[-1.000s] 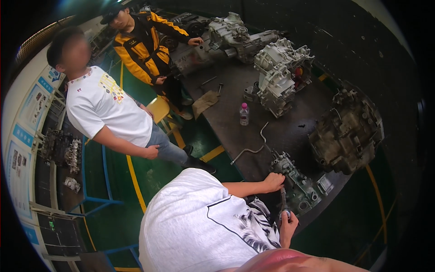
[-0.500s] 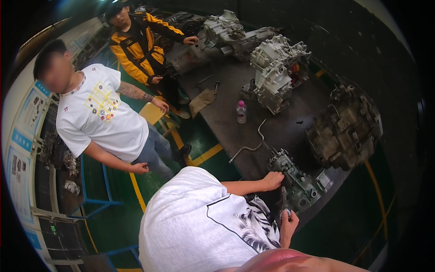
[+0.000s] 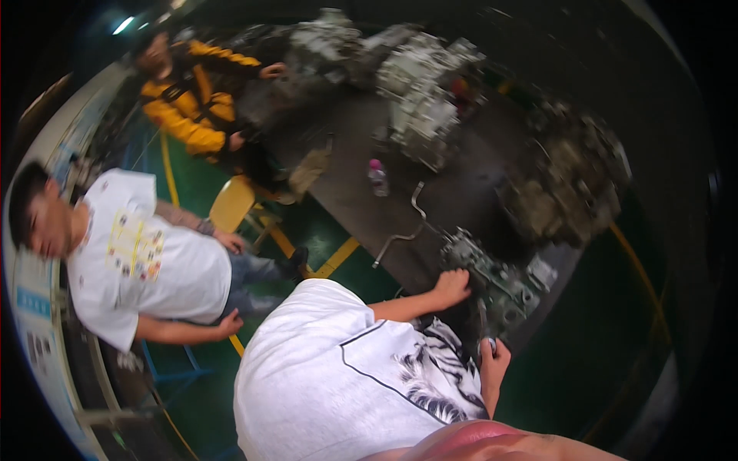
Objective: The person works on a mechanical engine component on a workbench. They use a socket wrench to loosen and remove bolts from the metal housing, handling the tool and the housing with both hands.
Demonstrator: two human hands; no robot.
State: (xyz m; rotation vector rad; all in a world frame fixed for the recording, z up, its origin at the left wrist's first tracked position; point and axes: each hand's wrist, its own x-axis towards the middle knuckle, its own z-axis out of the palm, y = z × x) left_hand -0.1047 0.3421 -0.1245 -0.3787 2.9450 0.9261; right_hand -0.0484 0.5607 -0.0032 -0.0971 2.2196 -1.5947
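Note:
My left hand (image 3: 452, 289) is closed at the near left edge of a greasy metal casting (image 3: 503, 296) with ridges and holes. Whether its fingers grip anything is hidden. Lower and to the right, my right hand (image 3: 494, 359) is closed around a slim tool (image 3: 483, 319) that has a shiny round metal end and stands along the near side of the casting. Blur keeps the tool's exact kind from showing. A thin bent metal rod (image 3: 401, 237) lies on the dark workbench (image 3: 338, 201), left of the casting.
A clear bottle with a pink cap (image 3: 377, 180) stands farther back. Large gearbox housings (image 3: 427, 100) and a brown, dirty one (image 3: 565, 184) sit on the bench. A person in a white shirt (image 3: 146, 269) is at left, another in a yellow-black jacket (image 3: 184, 115) behind, near a yellow stool (image 3: 232, 203).
The view has swung and blurred, so bench things sit farther left and the white-shirted person lower left. Both my hands keep their places by the casting, the right still around the tool.

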